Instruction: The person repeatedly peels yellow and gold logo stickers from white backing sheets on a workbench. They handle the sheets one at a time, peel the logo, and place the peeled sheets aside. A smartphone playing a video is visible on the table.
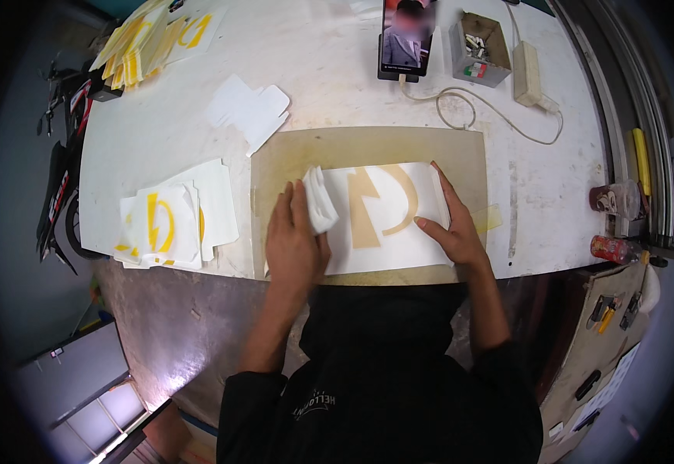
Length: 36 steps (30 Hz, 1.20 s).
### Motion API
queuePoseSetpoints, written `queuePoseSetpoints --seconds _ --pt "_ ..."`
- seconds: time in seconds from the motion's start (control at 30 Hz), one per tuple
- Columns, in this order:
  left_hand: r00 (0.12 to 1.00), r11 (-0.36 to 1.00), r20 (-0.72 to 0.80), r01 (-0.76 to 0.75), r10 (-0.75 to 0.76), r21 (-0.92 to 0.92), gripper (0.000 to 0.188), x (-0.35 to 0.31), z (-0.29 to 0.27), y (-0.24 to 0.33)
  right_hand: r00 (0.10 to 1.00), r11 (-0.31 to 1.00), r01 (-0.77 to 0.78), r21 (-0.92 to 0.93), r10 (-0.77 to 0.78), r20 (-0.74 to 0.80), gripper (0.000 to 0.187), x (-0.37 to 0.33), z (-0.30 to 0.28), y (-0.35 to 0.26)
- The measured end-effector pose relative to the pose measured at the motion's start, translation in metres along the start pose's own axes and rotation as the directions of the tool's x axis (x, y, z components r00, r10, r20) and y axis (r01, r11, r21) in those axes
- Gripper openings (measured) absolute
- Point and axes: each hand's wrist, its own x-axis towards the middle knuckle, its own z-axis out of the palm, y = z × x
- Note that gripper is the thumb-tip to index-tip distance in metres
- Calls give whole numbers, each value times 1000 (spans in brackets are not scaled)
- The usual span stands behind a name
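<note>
In front of me lies a white sheet (379,205) with a tan lightning-bolt shape and a curved, D-like band. It rests on a translucent, yellowish mat (368,145) at the table's near edge. Upright at the sheet's left side, my left hand (296,236) holds a folded white cloth or paper wad (320,203) against it. My right hand (454,224) grips the sheet's right edge, thumb on top and fingers along the border. Left of the mat sits a loose pile of white sheets (176,216) bearing similar yellow shapes.
White backing scraps (252,110) lie beyond the mat, and a stack of yellow-marked sheets (136,48) stands far left. A propped phone (406,42), a metal box (482,48) and a power strip (530,73) with its cable are at the back. Cups (614,201) line the right edge.
</note>
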Motion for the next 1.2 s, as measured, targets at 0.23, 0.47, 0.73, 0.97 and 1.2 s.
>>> queuePoseSetpoints --seconds 0.23,0.47,0.73,0.97,1.2 --pt "992 999 126 -24 21 24 89 -22 28 17 999 999 -43 -11 43 -16 93 -1 1 -6" --pt "998 998 64 9 -14 69 89 -9 46 -14 999 999 -44 -25 43 -29 94 0 3 -5" --pt "992 990 26 124 -126 64 86 22 55 -71 997 998 -65 -26 64 -43 95 1 6 -10" --pt "984 996 153 87 -86 2 92 14 35 -45 998 998 -61 -3 61 -19 93 2 2 -5" --pt "993 996 92 -76 80 -47 102 -37 55 24 997 997 -72 30 72 0 92 2 0 -7"
